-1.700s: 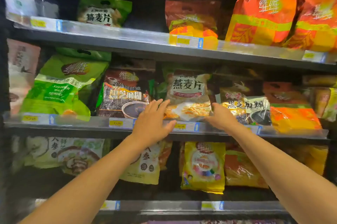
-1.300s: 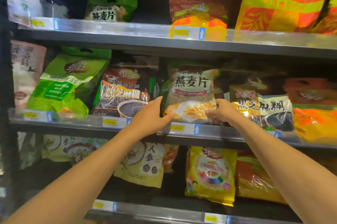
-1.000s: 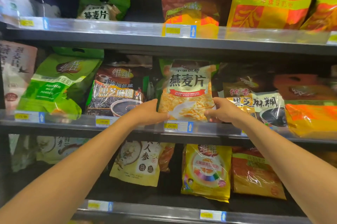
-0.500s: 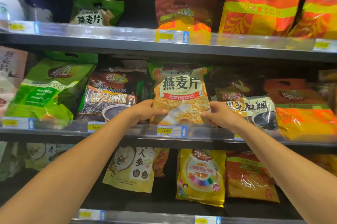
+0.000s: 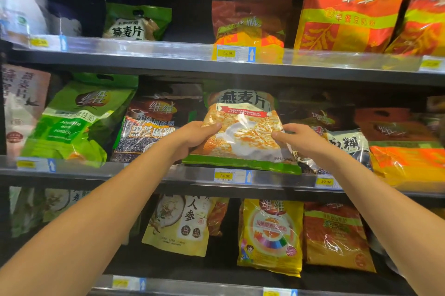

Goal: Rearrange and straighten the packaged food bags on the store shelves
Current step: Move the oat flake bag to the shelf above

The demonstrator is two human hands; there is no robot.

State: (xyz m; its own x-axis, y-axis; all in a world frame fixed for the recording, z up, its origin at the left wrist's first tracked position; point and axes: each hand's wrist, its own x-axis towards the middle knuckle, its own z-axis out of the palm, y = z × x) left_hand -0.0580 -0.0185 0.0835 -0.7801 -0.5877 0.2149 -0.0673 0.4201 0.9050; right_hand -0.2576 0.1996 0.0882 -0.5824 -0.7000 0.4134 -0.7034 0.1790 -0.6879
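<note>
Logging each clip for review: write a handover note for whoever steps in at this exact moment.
Left hand: grips the left edge of the clear-fronted oat-flake bag with green trim.
Right hand: grips its right edge.
Bag: middle shelf, tilted back, bottom edge at the front rail.
Done: bag grasped.
Left: seat it straight; the leaning green soy-powder bag needs straightening.

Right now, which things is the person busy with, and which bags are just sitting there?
Busy with:
- oat flakes bag, middle shelf
- left hand gripping its left edge
- right hand gripping its right edge

Just sitting:
- green soy milk bag
- black sesame bag
- big orange bag
- yellow bag
</note>
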